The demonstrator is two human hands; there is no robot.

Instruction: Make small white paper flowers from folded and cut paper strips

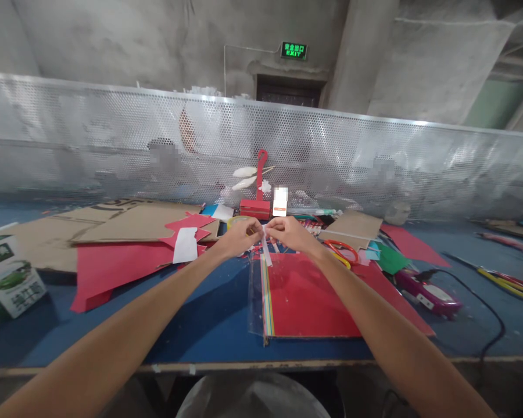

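Above the middle of the blue table my two hands meet around a narrow white strip of paper [267, 255]. My left hand [243, 235] pinches near the strip's upper end. Fingertips of my right hand [290, 231] are closed on the same end, close to the left ones. The strip's lower part hangs down over the edge of a stack of coloured paper [314, 302], red on top, in a clear plastic sleeve. Behind my hands stands a red paper model [255, 208] with a tall red upright and white leaf-like shapes. A roll of yellowish tape [235, 222] sits just behind my left hand.
Cardboard sheets [126, 223] and red paper [117, 270] cover the left side, with a green-and-white carton [11, 278] near the edge. To the right lie orange-handled scissors [343, 251], a purple power strip [429, 295] with a black cable, and pliers [505, 281]. A perforated metal screen [331, 145] rises behind.
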